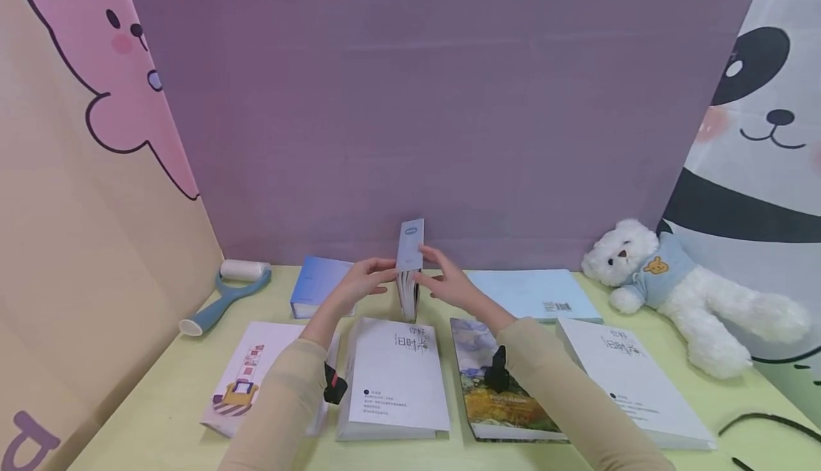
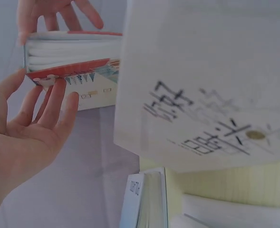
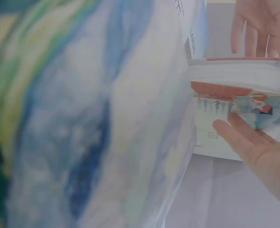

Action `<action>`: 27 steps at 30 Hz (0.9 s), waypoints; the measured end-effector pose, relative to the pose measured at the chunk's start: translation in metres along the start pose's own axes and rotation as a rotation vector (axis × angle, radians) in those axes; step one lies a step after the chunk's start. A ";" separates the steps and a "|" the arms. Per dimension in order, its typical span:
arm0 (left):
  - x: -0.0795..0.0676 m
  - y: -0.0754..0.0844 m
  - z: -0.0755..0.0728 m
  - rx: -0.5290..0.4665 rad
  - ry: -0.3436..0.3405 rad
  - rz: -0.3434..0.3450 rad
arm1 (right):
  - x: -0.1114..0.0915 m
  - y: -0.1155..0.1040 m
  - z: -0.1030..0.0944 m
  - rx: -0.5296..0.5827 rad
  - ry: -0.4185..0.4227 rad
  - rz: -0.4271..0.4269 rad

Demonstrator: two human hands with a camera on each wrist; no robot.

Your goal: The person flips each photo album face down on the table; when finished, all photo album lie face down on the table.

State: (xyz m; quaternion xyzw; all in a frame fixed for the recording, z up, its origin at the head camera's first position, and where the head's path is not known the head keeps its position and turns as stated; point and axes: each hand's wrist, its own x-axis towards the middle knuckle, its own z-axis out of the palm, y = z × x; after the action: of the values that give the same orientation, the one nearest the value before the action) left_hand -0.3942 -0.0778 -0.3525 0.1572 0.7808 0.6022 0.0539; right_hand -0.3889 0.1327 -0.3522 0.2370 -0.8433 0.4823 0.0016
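Note:
A thick photo album [image 1: 410,244] stands on edge between my two hands, its light blue spine and page edges facing me. My left hand [image 1: 361,284] holds it from the left, the thumb near the spine and the fingers against the patterned red-and-white cover [image 2: 93,88]. From the other side my right hand [image 1: 450,287] grips it, fingers spread along the cover. White page edges [image 3: 239,73] show between the covers in both wrist views. Whether the album touches the table is unclear.
Nearby lie a blue album [image 1: 317,282], a light blue album [image 1: 526,289], two white albums [image 1: 394,378] [image 1: 635,385], a pink-white album [image 1: 256,364] and a landscape-covered album [image 1: 507,403]. A lint roller [image 1: 231,293] lies left, a white teddy bear [image 1: 680,286] right.

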 end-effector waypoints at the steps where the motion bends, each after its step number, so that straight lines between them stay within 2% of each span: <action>1: 0.000 -0.001 0.000 0.000 -0.006 -0.009 | 0.000 0.001 0.000 0.023 -0.001 0.025; 6: 0.002 -0.009 -0.002 -0.001 -0.057 -0.042 | -0.002 0.004 0.000 0.070 0.016 0.063; 14: 0.003 -0.014 0.001 0.021 -0.113 -0.003 | 0.000 0.004 -0.001 0.045 0.088 0.114; 19: 0.002 -0.013 0.003 0.055 -0.195 0.009 | -0.002 0.002 -0.004 0.028 0.138 0.165; 22: 0.002 -0.013 0.002 0.079 -0.228 0.012 | -0.002 0.002 -0.005 0.030 0.138 0.183; 27: 0.002 -0.015 0.002 0.148 -0.230 -0.010 | -0.005 0.004 -0.007 0.101 0.123 0.219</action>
State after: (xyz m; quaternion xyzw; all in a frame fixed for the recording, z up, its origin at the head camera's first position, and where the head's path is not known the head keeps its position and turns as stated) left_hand -0.3980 -0.0785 -0.3673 0.2252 0.8125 0.5207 0.1343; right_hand -0.3881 0.1421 -0.3532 0.1133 -0.8371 0.5350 -0.0111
